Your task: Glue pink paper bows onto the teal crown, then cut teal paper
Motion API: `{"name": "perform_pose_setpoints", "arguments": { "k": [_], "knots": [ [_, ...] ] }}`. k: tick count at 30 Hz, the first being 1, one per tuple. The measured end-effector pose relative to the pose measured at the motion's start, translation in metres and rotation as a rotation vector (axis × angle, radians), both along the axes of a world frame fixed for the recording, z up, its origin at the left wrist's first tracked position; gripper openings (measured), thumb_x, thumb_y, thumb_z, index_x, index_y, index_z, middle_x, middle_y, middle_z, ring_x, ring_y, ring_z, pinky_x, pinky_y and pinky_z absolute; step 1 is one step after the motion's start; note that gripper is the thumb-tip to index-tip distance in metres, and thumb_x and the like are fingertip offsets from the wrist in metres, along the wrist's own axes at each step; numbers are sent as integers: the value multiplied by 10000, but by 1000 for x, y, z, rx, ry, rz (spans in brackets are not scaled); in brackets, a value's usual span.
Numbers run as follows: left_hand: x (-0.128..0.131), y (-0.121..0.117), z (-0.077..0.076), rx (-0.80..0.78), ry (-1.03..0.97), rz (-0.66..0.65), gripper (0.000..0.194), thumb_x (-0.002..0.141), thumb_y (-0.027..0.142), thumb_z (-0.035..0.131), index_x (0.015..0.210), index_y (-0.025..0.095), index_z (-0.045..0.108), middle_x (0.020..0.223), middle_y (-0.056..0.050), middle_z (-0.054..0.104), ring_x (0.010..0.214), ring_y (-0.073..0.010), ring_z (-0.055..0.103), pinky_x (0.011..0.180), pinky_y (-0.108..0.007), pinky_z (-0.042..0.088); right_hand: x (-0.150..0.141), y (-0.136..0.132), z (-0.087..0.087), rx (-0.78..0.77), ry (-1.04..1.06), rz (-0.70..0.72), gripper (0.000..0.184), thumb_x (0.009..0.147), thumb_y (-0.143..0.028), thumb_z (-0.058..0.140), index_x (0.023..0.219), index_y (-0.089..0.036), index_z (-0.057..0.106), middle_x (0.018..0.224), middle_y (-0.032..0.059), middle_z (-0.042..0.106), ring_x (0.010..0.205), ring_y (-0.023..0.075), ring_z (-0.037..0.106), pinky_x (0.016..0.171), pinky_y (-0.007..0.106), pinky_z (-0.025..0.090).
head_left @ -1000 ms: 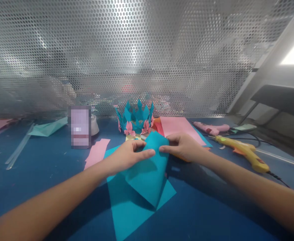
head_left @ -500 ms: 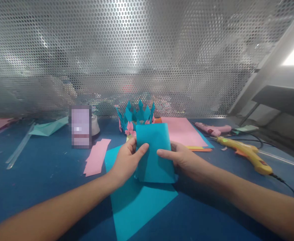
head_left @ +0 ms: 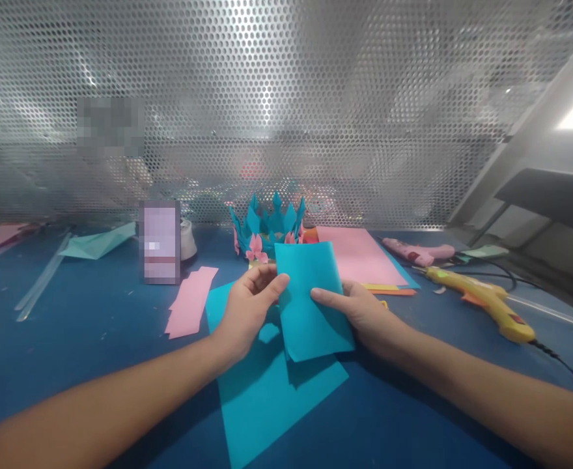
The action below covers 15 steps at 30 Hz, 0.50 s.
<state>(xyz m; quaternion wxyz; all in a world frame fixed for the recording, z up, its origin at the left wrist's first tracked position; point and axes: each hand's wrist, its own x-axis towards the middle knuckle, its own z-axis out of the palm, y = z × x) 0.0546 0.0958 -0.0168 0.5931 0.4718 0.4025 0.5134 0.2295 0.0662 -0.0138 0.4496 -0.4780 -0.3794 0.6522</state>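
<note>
A folded sheet of blue paper (head_left: 310, 326) is held up, tilted, above the table. My right hand (head_left: 364, 309) grips its right side, thumb flat on the front and the other fingers hidden behind. At the left edge, my left hand (head_left: 250, 306) pinches the paper between its thumb and curled fingers. Beneath both hands lies a larger blue sheet (head_left: 271, 410), partly in shadow. Just behind the held paper stands a blue paper crown (head_left: 267, 225) with pointed tips and pink paper flowers (head_left: 257, 249).
Pink paper strips (head_left: 191, 303) lie left of the hands, near a propped-up phone (head_left: 160, 241). Pink sheets (head_left: 355, 254) are stacked behind. A yellow glue gun (head_left: 486, 299) and a pink glue gun (head_left: 418, 252) lie right, with cables. A perforated metal panel (head_left: 267, 85) closes the back.
The folded blue paper has shifted slightly right and tilted, its lower end swinging right. My right hand has moved along with it, and my left thumb now overlaps less of its edge.
</note>
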Motion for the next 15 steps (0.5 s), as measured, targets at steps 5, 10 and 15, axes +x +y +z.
{"name": "perform_pose_setpoints", "arguments": {
  "k": [5, 10, 15],
  "knots": [
    [1, 1, -3, 27, -1, 7, 332, 606, 363, 778, 822, 164, 624, 744, 17, 592, 601, -82, 479, 568, -233, 416, 2, 2, -6, 22, -11, -7, 382, 733, -309, 730, 1068, -148, 643, 970, 126, 729, 793, 246, 703, 724, 385, 588],
    [2, 1, -5, 39, 13, 27, 308, 611, 367, 773, 776, 155, 623, 682, 25, 580, 580, -81, 471, 567, -232, 417, 2, 1, -7, 29, -24, -28, 400, 734, -302, 725, 1091, -143, 636, 939, 117, 736, 786, 240, 705, 702, 364, 593],
    [2, -1, -4, 52, 14, 36, 272, 609, 355, 775, 735, 159, 635, 663, 21, 579, 595, -87, 480, 580, -231, 420, 2, 0, -7, 30, -20, -32, 413, 732, -301, 730, 1102, -146, 632, 955, 114, 734, 828, 246, 702, 724, 364, 592]
  ]
}}
